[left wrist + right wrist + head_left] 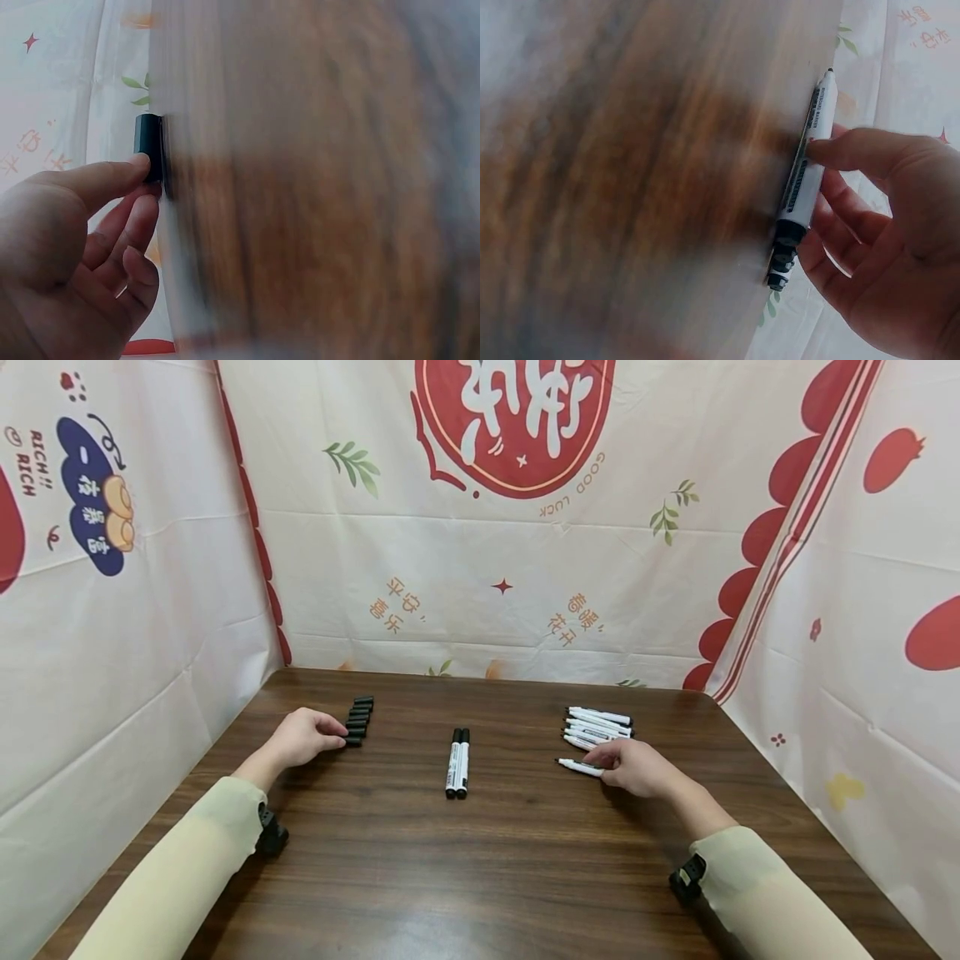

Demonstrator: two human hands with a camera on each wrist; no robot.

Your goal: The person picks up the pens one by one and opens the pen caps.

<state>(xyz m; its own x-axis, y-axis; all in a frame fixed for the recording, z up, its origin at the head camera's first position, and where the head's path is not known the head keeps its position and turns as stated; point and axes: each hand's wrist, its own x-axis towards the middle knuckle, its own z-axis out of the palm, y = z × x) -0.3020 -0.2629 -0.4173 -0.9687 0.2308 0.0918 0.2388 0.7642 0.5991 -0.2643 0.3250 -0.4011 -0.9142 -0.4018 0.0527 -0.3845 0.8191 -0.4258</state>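
Note:
My left hand (302,739) is at the near end of a column of black marker caps (359,712) on the table's left side. Its thumb and fingers pinch the nearest black cap (147,135). On the right, my right hand (637,767) grips a white uncapped marker (574,766) by its barrel, with the dark tip pointing left. Just beyond lie several white uncapped markers (598,718) side by side, partly behind that hand. Two capped markers (457,768) lie together in the middle, black caps pointing away from me.
Everything lies on a dark wood-grain table (420,860). Printed cloth (480,552) hangs behind the far edge and along both sides. A small black wrist camera sits at each cuff.

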